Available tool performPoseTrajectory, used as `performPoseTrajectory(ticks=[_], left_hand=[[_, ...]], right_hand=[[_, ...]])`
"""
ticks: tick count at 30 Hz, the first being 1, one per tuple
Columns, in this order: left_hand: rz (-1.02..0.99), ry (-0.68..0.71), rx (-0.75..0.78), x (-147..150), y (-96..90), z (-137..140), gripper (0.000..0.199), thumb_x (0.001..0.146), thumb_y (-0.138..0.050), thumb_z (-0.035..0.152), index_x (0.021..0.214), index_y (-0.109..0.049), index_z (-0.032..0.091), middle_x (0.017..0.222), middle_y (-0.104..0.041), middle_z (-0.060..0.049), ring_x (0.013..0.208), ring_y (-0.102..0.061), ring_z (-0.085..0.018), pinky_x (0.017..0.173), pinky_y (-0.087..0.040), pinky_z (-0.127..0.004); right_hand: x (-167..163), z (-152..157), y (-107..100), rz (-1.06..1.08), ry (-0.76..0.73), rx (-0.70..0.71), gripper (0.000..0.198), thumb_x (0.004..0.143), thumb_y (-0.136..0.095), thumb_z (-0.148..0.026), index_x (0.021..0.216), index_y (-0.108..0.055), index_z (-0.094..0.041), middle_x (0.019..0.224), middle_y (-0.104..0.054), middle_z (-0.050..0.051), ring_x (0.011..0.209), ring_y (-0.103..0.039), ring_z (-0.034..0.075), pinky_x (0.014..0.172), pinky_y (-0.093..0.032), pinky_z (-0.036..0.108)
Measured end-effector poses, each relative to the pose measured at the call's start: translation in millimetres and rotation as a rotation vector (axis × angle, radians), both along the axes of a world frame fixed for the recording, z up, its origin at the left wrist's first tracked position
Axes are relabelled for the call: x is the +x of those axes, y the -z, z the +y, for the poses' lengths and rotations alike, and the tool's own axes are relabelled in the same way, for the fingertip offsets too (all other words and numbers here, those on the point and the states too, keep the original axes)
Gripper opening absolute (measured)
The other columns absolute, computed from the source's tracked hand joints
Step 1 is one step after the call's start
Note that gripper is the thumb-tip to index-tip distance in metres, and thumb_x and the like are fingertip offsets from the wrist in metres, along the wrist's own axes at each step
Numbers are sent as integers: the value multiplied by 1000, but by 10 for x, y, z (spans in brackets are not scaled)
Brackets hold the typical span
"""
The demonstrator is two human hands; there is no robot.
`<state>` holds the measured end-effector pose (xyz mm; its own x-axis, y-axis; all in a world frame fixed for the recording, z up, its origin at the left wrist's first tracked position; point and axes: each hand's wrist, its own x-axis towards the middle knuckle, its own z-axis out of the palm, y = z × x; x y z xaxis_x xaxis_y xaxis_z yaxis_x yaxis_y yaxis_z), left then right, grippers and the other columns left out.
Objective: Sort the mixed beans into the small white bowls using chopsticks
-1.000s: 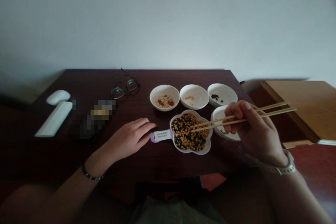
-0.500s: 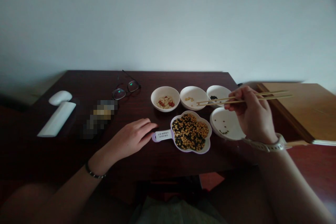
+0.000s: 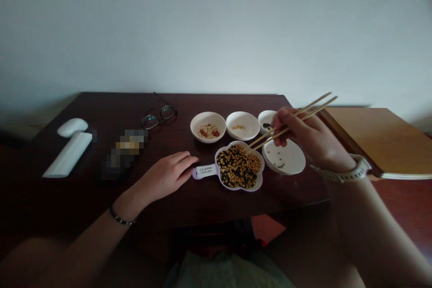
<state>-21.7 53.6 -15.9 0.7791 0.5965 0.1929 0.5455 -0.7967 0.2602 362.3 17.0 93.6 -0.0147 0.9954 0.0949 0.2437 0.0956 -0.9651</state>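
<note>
A pair of wooden chopsticks is gripped in my right hand, their tips at the upper right rim of a flower-shaped dish. That dish holds mixed yellow and black beans and has a labelled handle. My left hand rests on the table beside the handle's end, fingers stretched and empty. Behind the dish stand a white bowl of pale and reddish pieces, a bowl with a few pale pieces, and a bowl with dark ones. A fourth bowl, holding several small dark bits, sits to the right.
Eyeglasses lie at the back of the dark table. A white mouse-shaped object and a white long case are at left, near a blurred-out object. A wooden board stands right of the table.
My right hand has swung the chopsticks from over the back bowls down and left to the flower-shaped dish. My left hand stays beside the handle. The view has shifted slightly.
</note>
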Motion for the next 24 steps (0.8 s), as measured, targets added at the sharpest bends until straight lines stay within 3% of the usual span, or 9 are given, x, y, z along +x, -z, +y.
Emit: performPoseTrajectory(ticks=[3, 8, 13, 17, 24], left_hand=[[-2, -2, -18, -1, 5, 0, 28, 112, -55, 25, 136, -69, 19, 124, -74, -12, 111, -75, -26, 96, -62, -39], [-4, -15, -25, -3, 22, 15, 29, 112, -55, 26, 137, -69, 21, 124, -74, -11, 111, -74, -25, 97, -62, -38], [-24, -9, -33, -3, 42, 31, 29, 112, -56, 25, 136, -70, 22, 120, -74, -10, 108, -74, -24, 95, -62, -37], [-8, -13, -32, -6, 56, 36, 29, 112, -56, 25, 137, -70, 20, 122, -74, -11, 109, -74, -25, 96, -62, -38], [-7, -10, -25, -4, 66, 41, 30, 112, -55, 26, 137, -70, 19, 124, -74, -13, 111, -74, -27, 97, -62, -41]], right_hand=[[-123, 63, 134, -25, -51, -66, 46, 107, -62, -61, 86, -65, -21, 67, -64, 0, 57, -63, 14, 54, -48, 27], [-196, 43, 382, 117, -60, -130, 44, 107, -62, -61, 89, -65, -21, 72, -65, 0, 63, -68, 15, 59, -53, 27], [-247, -151, 385, 146, -132, -207, 42, 110, -58, -59, 90, -65, -23, 70, -69, 1, 60, -68, 17, 57, -53, 27], [-328, -227, 383, 119, -148, -174, 41, 109, -59, -59, 91, -64, -22, 68, -71, 2, 58, -67, 17, 55, -54, 27], [-384, -201, 554, 127, -157, -156, 45, 110, -57, -62, 87, -63, -24, 70, -72, 2, 62, -70, 17, 57, -58, 28]])
